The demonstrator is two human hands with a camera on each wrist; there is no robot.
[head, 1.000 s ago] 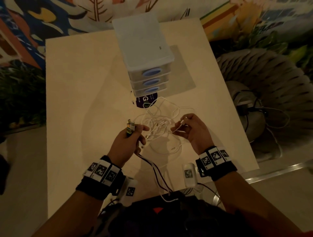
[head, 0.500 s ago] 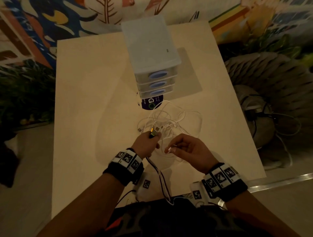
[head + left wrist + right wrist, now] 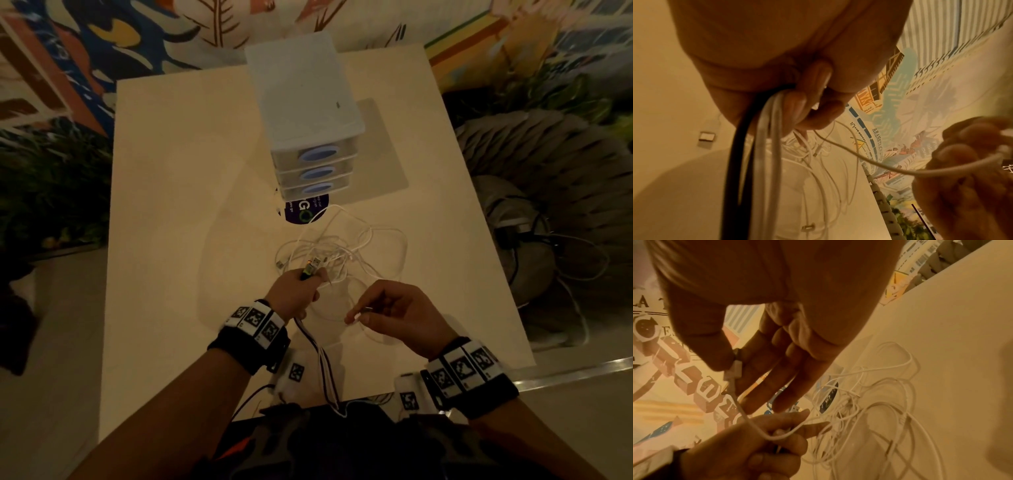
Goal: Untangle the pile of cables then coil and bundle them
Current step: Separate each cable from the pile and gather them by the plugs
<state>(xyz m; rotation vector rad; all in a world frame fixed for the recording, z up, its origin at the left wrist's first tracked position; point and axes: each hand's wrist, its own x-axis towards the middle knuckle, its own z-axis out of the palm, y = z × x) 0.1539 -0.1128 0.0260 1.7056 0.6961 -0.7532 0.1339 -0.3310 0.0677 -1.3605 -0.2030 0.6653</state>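
Note:
A tangle of thin white cables (image 3: 346, 250) lies on the pale table (image 3: 171, 205), in front of the drawer unit. My left hand (image 3: 297, 291) grips a bunch of cables (image 3: 764, 146), one black and the others white, with connector ends (image 3: 313, 265) sticking out past the fist; the bunch hangs down toward my lap. My right hand (image 3: 387, 308) pinches a white plug (image 3: 734, 368) between thumb and forefinger, the other fingers straight. Its white cable (image 3: 756, 426) runs across to the left hand (image 3: 756, 451) and on into the tangle (image 3: 869, 410).
A translucent three-drawer unit (image 3: 308, 113) with blue handles stands at the table's far middle, a dark round sticker (image 3: 301, 209) at its foot. A grey ribbed pouf (image 3: 548, 192) with dark cables on it sits to the right of the table.
Both hands have drawn back toward me from the tangle. The left hand turned so its connector ends point forward; the right hand pulled its plug clear of the pile.

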